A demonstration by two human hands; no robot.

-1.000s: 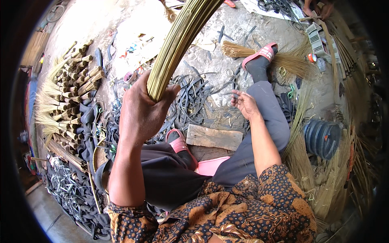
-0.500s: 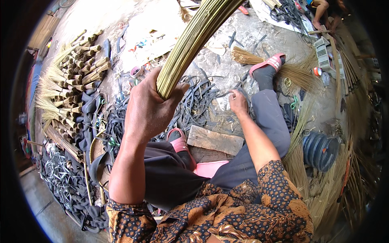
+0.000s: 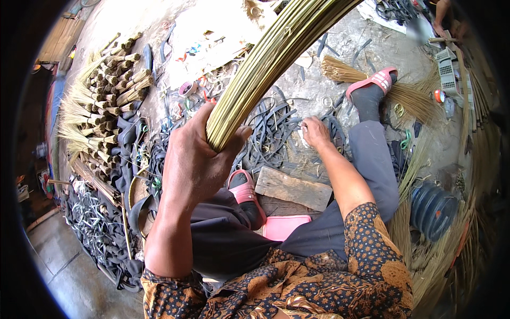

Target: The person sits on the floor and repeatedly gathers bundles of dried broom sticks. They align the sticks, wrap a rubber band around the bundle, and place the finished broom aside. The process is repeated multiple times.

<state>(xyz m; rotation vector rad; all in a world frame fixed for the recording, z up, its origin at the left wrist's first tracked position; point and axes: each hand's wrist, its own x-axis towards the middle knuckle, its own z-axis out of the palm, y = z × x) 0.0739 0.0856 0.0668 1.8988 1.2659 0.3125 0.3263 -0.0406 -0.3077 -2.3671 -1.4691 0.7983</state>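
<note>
A thick bundle of thin greenish-yellow sticks (image 3: pixel 276 58) rises slantwise to the upper right, past the picture's top edge. Around its lower end my left hand (image 3: pixel 194 154) is closed. My right hand (image 3: pixel 317 133) is low over the floor in front of me, fingers curled together beside a tangle of black rubber strips (image 3: pixel 268 127). Something small and pale shows at its fingertips, too little to name. Just nearer to me than that hand, a wooden block (image 3: pixel 292 187) lies between my feet.
To the left stand stacked tied stick bundles (image 3: pixel 103 101), with dark rubber scraps (image 3: pixel 103 218) nearer. A fanned stick bundle (image 3: pixel 409 101) lies by my right foot. At right are a blue ribbed plastic container (image 3: pixel 433 210) and a grey crate (image 3: pixel 446 66). Another person's limb (image 3: pixel 441 16) shows at upper right.
The whole view has shifted, so the floor things appear farther right and lower. The held bundle's lower end sits a little lower in view. My right hand stays close to the rubber strips.
</note>
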